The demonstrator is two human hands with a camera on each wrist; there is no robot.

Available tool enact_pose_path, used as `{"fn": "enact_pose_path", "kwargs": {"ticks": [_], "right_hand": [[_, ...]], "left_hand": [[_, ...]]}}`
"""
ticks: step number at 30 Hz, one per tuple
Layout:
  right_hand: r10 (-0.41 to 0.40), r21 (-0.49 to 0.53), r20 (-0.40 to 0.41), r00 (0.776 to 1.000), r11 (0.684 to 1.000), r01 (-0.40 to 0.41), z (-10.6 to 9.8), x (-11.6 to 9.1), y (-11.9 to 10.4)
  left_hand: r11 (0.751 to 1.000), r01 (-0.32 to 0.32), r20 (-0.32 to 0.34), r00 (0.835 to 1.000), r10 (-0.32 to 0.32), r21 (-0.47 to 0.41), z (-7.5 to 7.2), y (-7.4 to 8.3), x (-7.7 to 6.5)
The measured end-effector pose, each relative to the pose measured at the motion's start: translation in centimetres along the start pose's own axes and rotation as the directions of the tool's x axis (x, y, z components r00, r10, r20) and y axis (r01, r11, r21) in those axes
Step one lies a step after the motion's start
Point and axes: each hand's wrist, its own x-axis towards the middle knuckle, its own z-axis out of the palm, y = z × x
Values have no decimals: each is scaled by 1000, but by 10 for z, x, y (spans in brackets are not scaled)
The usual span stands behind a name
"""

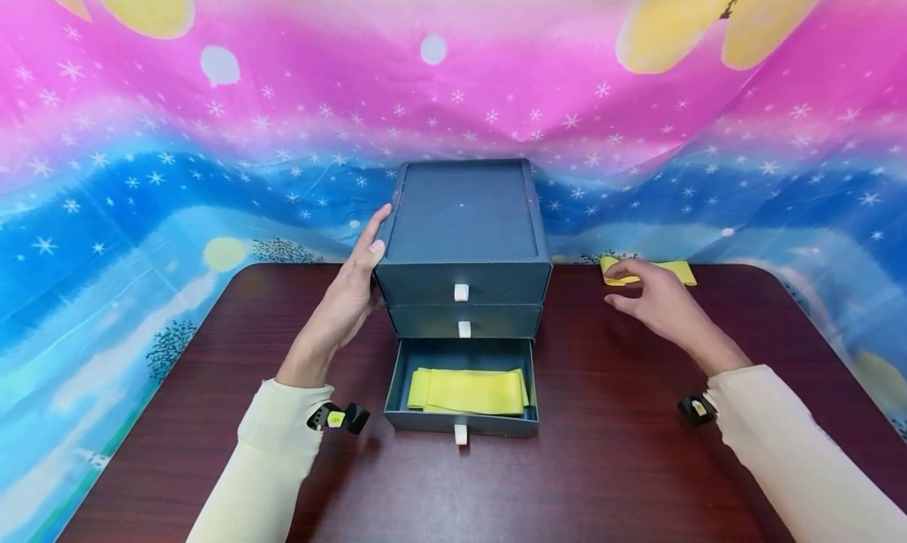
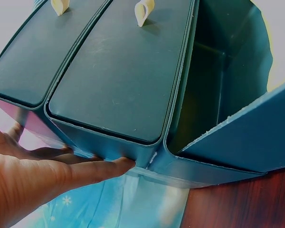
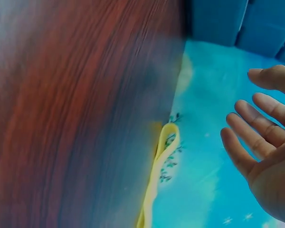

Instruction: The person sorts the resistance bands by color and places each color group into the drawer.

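A dark grey drawer unit (image 1: 464, 212) stands on the table, its bottom drawer (image 1: 418, 422) pulled out and its upper two closed. In that drawer lies a folded yellow band (image 1: 475, 391). My left hand (image 1: 350, 291) presses on the unit's left side, fingers extended; in the left wrist view the thumb lies along the casing (image 2: 147, 154). Toward the back right edge of the table, a second folded yellow band (image 1: 682, 272) is partly covered by my right hand (image 1: 662, 301). The right wrist view shows that hand's fingers spread and holding nothing, apart from the looped band (image 3: 154, 175).
A dark red wood-grain table (image 1: 602, 464) carries everything. Directly behind its back edge hangs a pink and blue cloth (image 1: 340, 110) with snowflakes. White pull tabs (image 1: 461, 292) stick out from the drawer fronts.
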Motion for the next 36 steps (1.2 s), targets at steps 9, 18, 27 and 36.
{"fn": "enact_pose_path", "kwargs": {"ticks": [9,18,27,36], "right_hand": [[63,8,46,997,998,-63,3,25,24],[75,-47,91,993,996,-71,1,47,42],[88,-25,164,982,996,-85,-3,57,47],[75,-22,184,980,997,-72,4,68,58]], "left_hand": [[1000,-3,0,1000,3,2,-1,0,0],[1000,-3,3,1000,3,5,-1,-2,0],[1000,-9,0,1000,9,7,-1,-1,1],[1000,-9,-5,1000,9,11,0,-1,0]]}}
